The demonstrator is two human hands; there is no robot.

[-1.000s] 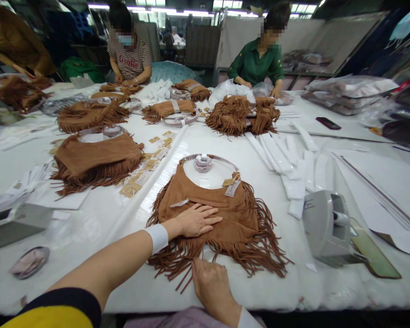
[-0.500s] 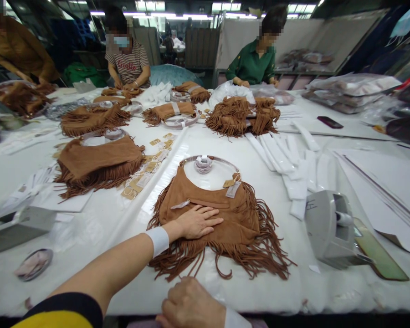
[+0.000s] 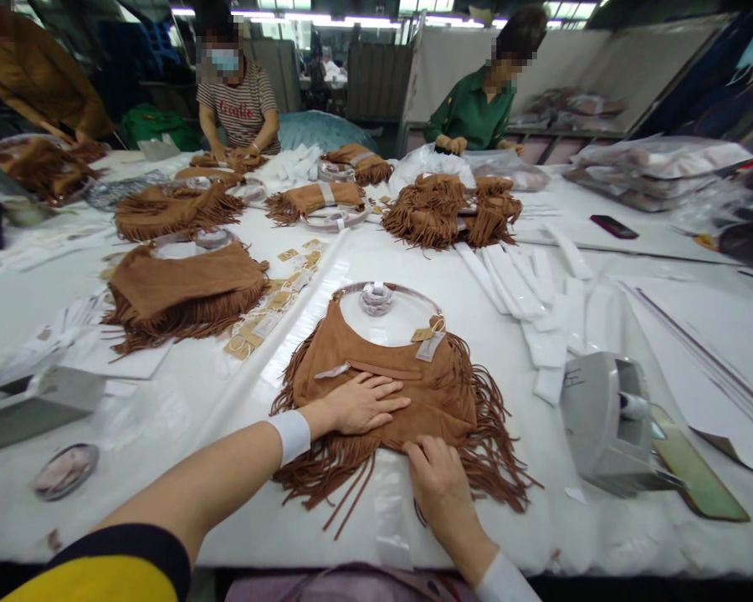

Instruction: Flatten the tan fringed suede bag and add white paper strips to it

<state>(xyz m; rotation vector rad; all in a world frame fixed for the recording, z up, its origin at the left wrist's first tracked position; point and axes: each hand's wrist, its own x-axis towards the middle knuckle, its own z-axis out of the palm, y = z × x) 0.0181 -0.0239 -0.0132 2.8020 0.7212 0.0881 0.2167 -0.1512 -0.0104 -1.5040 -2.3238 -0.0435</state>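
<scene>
A brown suede fringed handbag (image 3: 351,343) lies flat in front of me, its strap arched away from me. My left hand (image 3: 367,404) rests palm down on the front of it, fingers spread, just below the zip. At the bag's lower edge my right hand (image 3: 439,485) has its fingers curled on the fringe (image 3: 502,468); the fingertips are partly hidden. Under the bag a glossy pale strip (image 3: 392,510) runs toward me. Hang tags (image 3: 430,343) are tied near the right end of the strap, and a wrapped coil (image 3: 376,298) sits inside the strap's arch.
On the right stands a grey tape dispenser (image 3: 608,426) near several white strips (image 3: 540,334). More brown fringed bags (image 3: 188,284) lie left and farther back. Paper tags (image 3: 269,305) line the left side. Another grey dispenser (image 3: 43,405) is at far left. Co-workers (image 3: 238,109) stand across the table.
My right hand has moved up and right from the table's front edge to the bag's lower edge. Fringe at the bottom middle has shifted, exposing the pale strip. My left hand stays put.
</scene>
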